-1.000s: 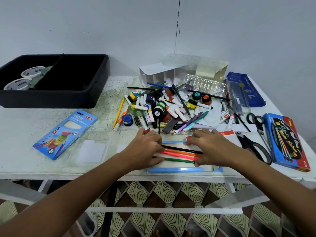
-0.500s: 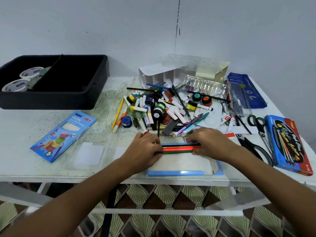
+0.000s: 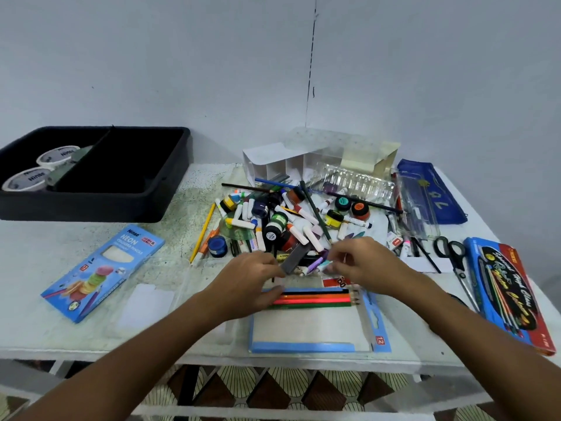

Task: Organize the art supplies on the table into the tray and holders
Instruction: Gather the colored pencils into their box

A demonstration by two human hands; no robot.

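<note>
Four coloured pencils (image 3: 315, 298) lie side by side, tips all one way, along the far edge of the flat blue-bordered pencil pack (image 3: 309, 329) at the near edge of the table (image 3: 36, 256); the neat row suggests they are being lined up there so the loose set can be slid back into its packaging together. The left hand (image 3: 247, 284) sits at the blunt end of that row, thumb against the pencil ends, while its curled fingers appear to touch a dark grey bar (image 3: 296, 258) just beyond the pack; whether it truly grips the bar I cannot tell. The right hand (image 3: 361, 264) hovers just beyond the pack's far right corner, fingers bunched narrowly and pinching a purple pencil (image 3: 314, 264) and a teal one at the near fringe of the heap of paint pots and markers (image 3: 282, 220), likely to add them to the row. Well beyond the pack to the left stands the black tray (image 3: 170, 183), with tape rolls (image 3: 42, 168) in its left compartment. The white divided holder (image 3: 282, 167) stands behind the heap, far from the pack.
</note>
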